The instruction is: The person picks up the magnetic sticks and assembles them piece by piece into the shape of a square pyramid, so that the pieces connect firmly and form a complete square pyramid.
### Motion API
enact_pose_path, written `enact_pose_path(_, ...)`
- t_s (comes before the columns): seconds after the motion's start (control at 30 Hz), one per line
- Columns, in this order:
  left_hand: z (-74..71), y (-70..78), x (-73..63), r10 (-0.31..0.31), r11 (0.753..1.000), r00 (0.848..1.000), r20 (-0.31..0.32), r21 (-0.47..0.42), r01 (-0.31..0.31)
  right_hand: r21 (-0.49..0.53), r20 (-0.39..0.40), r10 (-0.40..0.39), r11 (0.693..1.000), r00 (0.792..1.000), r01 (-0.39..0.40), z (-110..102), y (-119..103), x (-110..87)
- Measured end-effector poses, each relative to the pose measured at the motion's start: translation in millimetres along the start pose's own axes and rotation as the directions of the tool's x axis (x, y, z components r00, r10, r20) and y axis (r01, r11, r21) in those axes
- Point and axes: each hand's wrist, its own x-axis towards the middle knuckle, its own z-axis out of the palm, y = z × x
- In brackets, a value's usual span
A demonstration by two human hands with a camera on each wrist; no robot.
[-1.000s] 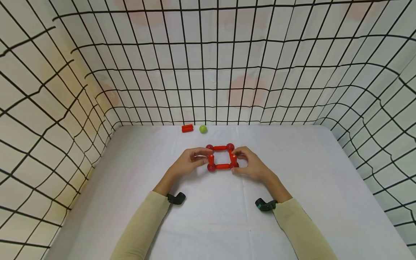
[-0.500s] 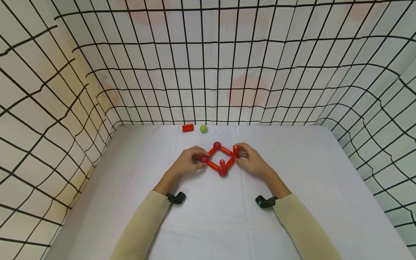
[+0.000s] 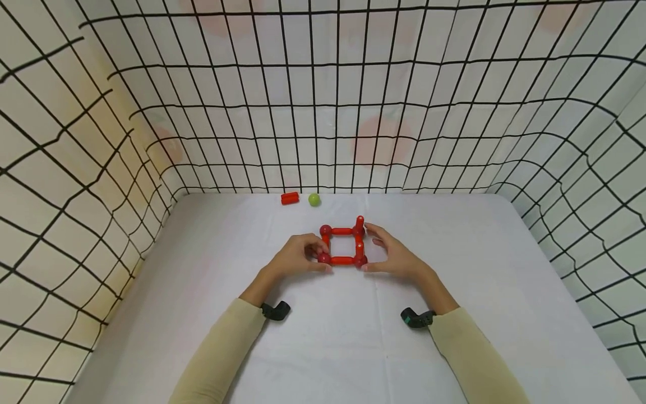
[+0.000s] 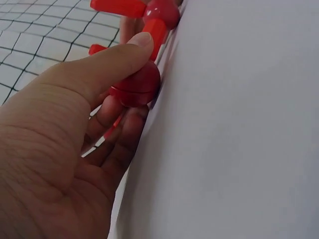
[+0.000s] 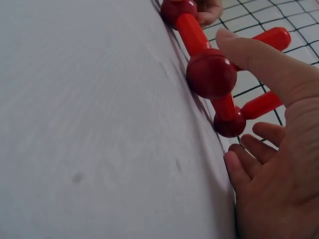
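Observation:
A square frame of red rods [image 3: 342, 261] joined by dark red balls [image 3: 326, 230] lies on the white cloth between both hands. Two more rods [image 3: 360, 221] stand up from its right-hand balls. My left hand [image 3: 299, 253] grips the near left ball [image 4: 137, 84], thumb over it and fingers curled around its far side. At the right, my right hand [image 3: 396, 255] has its thumb by the near right ball [image 5: 212, 73]. Its other fingers [image 5: 259, 149] are relaxed and spread beside the far right ball [image 5: 230, 122], around nothing.
Behind the square, a pair of red rods [image 3: 290, 198] and a green ball [image 3: 314, 200] lie near the back edge of the white table [image 3: 333, 348]. A black wire grid [image 3: 313, 106] walls in the back and both sides.
The square turned to a diamond, then back to straight sides. Its upright rods shifted from the near corners to the right-hand corners. The left hand holds a corner ball; the right hand's fingers have loosened.

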Motion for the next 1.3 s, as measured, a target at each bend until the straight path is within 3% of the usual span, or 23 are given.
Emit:
enact_pose_path(0.3, 2.9, 2.3, 0.9, -0.004, 1.0, 1.0, 0.002, 0.006, 0.004, -0.09, -0.039, 0.07, 0.993, 0.997, -0.073, 7, -1, 5.2)
enact_pose_path(0.5, 1.7, 2.2, 3.2, 0.009, 1.0, 1.0, 0.005, 0.004, -0.009, -0.08, -0.045, 0.034, 0.996, 0.998, -0.038, 6, 2, 5.5)
enact_pose_path(0.67, -4.3, -2.9, 2.4, -0.003, 1.0, 0.999, -0.044, 0.001, 0.003, -0.055, -0.047, 0.023, 0.998, 0.999, -0.026, 7, 3, 4.8)
enact_pose_path(0.97, -34.3, -17.5, 10.8, -0.095, 0.995, 0.985, -0.144, -0.041, 0.09, -0.058, -0.06, 0.052, 0.997, 0.997, -0.056, 8, 2, 5.0)
enact_pose_path(1.3, -77.6, -38.9, 30.2, -0.194, 0.975, 0.939, -0.284, 0.053, 0.218, -0.047, -0.06, 0.057, 0.997, 0.997, -0.06, 9, 0, 4.2)
